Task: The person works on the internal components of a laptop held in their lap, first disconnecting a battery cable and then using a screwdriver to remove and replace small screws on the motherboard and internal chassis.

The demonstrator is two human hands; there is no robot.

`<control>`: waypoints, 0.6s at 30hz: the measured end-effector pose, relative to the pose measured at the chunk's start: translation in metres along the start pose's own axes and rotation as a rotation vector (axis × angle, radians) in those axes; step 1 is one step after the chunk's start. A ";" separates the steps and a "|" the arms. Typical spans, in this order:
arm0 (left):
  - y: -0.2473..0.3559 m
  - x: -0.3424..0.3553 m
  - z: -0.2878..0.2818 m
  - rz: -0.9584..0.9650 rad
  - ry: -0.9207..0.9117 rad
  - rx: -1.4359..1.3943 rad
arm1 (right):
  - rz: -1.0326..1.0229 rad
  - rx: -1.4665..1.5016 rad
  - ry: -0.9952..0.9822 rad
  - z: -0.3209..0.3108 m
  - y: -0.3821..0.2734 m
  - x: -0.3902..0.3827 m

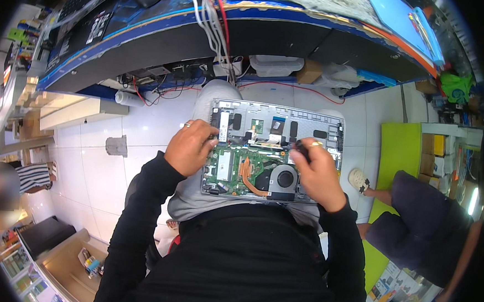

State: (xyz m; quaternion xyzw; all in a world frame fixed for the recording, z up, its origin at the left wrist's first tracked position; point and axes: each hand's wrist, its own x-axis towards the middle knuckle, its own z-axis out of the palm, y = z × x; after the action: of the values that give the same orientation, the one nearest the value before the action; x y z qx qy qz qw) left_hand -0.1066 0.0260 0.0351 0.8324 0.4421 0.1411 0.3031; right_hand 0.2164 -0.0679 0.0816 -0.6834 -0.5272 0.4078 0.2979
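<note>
An opened laptop lies across my lap, showing a green circuit board, a copper heat pipe, a round fan, ribbon cables and a grey inner casing. My left hand grips the laptop's left edge, its fingers curled at the side near the upper board; a ring is on one finger. My right hand is closed over the laptop's right half on a small black object, mostly hidden in the fingers, so I cannot make out what it is.
A cluttered workbench with hanging cables runs ahead. Plastic bins sit beneath it. On the right a person in dark shorts sits on a green bench; another person is at the left. An open box stands lower left.
</note>
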 end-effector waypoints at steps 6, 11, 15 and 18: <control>-0.007 0.003 0.003 -0.012 0.022 -0.088 | -0.291 -0.190 -0.145 0.073 -0.023 0.055; -0.010 0.004 0.004 -0.021 -0.043 -0.087 | -0.345 -0.257 -0.106 0.119 -0.030 0.106; -0.007 0.005 0.001 -0.042 -0.101 -0.036 | -0.255 -0.238 -0.177 0.127 -0.028 0.123; -0.008 0.004 0.002 -0.049 -0.103 -0.061 | -0.114 -0.104 -0.248 0.126 -0.024 0.137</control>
State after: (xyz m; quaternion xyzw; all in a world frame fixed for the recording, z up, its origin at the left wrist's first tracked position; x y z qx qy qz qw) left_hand -0.1085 0.0320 0.0286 0.8179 0.4414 0.1039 0.3541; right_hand 0.1102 0.0673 0.0063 -0.6113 -0.6183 0.4435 0.2174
